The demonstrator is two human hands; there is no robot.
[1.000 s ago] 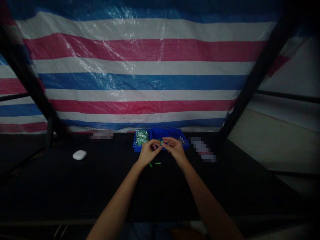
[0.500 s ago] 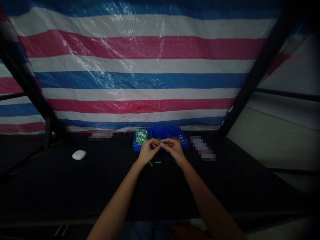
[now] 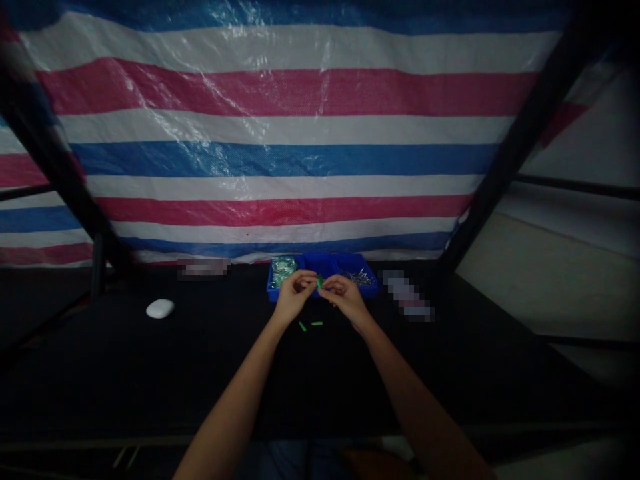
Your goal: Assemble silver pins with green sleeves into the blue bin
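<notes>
My left hand (image 3: 294, 295) and my right hand (image 3: 346, 300) meet in front of a blue divided tray (image 3: 370, 291). Fingertips of both are closed around a small green piece (image 3: 319, 283), too small for its exact kind to show. Below them, two slim green strips (image 3: 317, 323) lie apart on the black table. In the tray's left compartment sit clear packets with green contents (image 3: 283, 270). Thin silvery metal pieces (image 3: 361, 276) fill part of its right compartment, and my fingers partly cover the tray's front.
A white, rounded object like a computer mouse (image 3: 160, 309) rests on the left of the black table (image 3: 215, 373). Blurred-out items lie at the back left and right of the tray. Dark posts flank a striped plastic sheet (image 3: 290, 160) behind the table.
Both hands have shifted slightly at the fingertips, and the green piece between them shows more plainly, turned more upright. The loose green strips have stayed on the table.
</notes>
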